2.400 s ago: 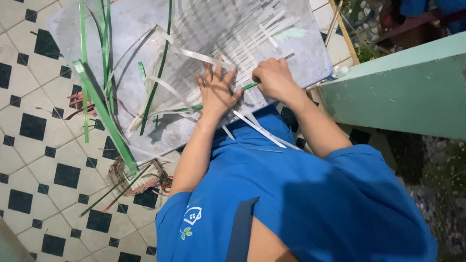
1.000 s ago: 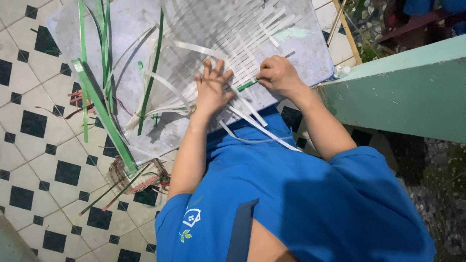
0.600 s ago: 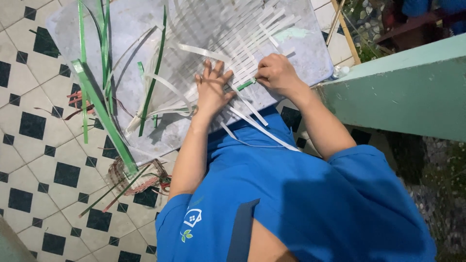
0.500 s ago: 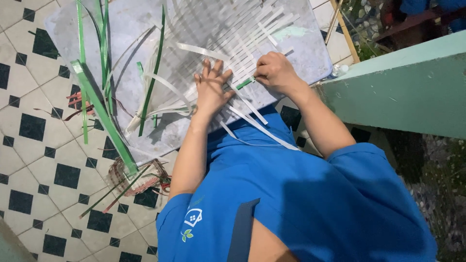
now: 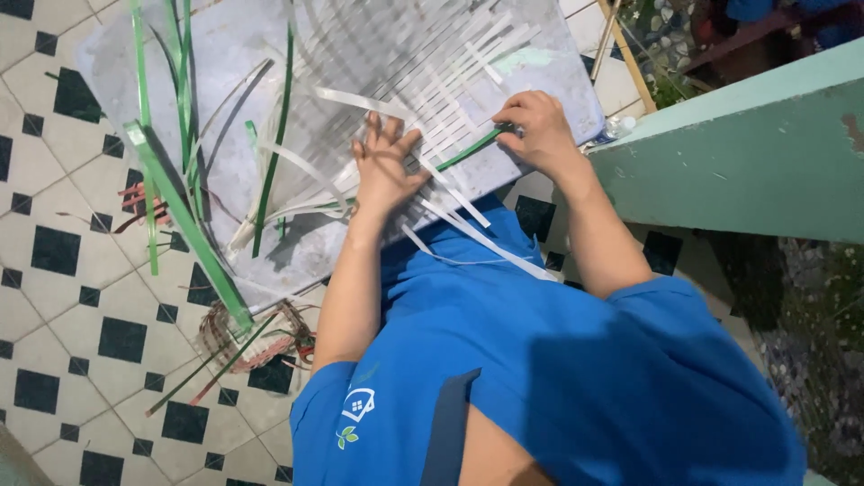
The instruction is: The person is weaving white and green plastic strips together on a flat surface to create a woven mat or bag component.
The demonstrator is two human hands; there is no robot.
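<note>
Here, in the head view, the person bent over a grey board (image 5: 225, 54) lying on a black-and-white tiled floor (image 5: 63, 297), with a half-woven mat of white strips (image 5: 423, 72) spread across the board's middle and far edge. The left hand (image 5: 387, 166) lay flat on the near edge of the weave, fingers spread wide, pressing the strips down and gripping nothing. The right hand (image 5: 538, 133) sat near the board's right edge, fingers curled in around the end of a green strip (image 5: 472, 147), which ran slantwise from that hand toward the left hand, across the white strips. Loose white strip ends (image 5: 477, 236) trailed off the near edge of the board over the person's blue shirt (image 5: 558, 360).

Along the board's left edge several long green strips (image 5: 175, 171) stood and leaned, some reaching past the near left corner onto the tiles. One darker green strip (image 5: 274, 135) lay across the board just left of the weave. Off the near left corner, a small coil of reddish and green strip offcuts (image 5: 256, 333) rested on the floor. A pale green wall (image 5: 747, 153) ran beside the board's right edge.
</note>
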